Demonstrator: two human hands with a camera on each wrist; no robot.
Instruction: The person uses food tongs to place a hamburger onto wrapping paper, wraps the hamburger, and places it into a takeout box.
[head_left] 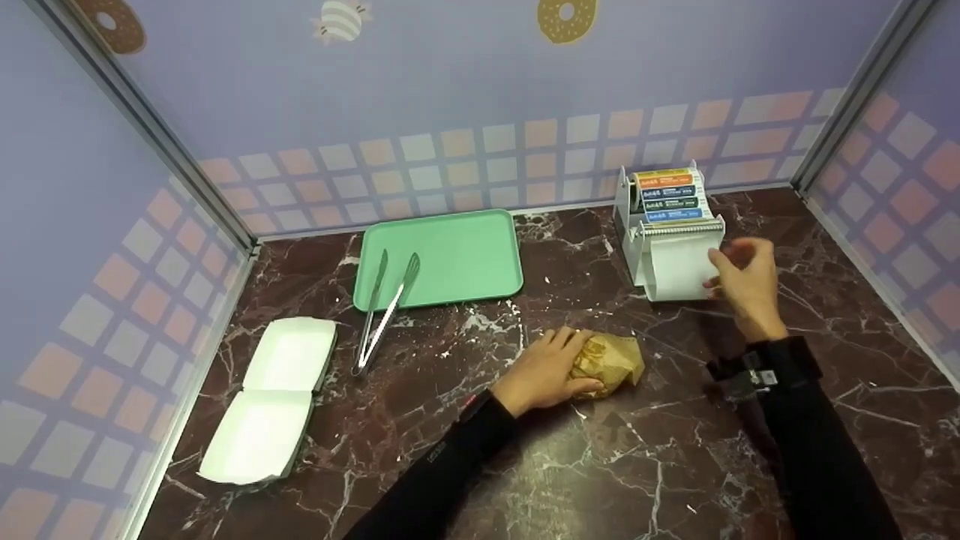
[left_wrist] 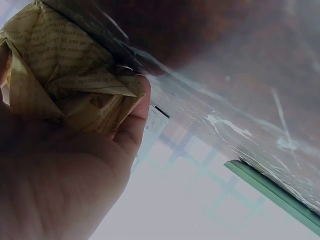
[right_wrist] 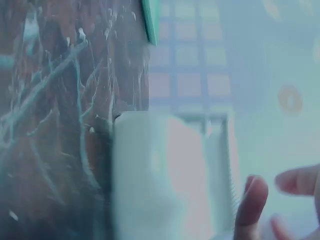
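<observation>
While a dark marbled counter (head_left: 600, 465) carries the things, a label dispenser (head_left: 675, 229) stands toward the far right. Beside it, the right hand (head_left: 750, 292) has its grip loosely parted at the edge of a hanging white sheet (head_left: 681, 271), contact unclear; the left hand (head_left: 544, 371) has its grip curled round a paper-wrapped package (head_left: 611, 364) on the counter, nearer the person. Both arms reach forward, the left slanting rightward, palm down, the right slanting leftward. The package's crumpled free end points right; its long axis, partly covered, cannot be told.
</observation>
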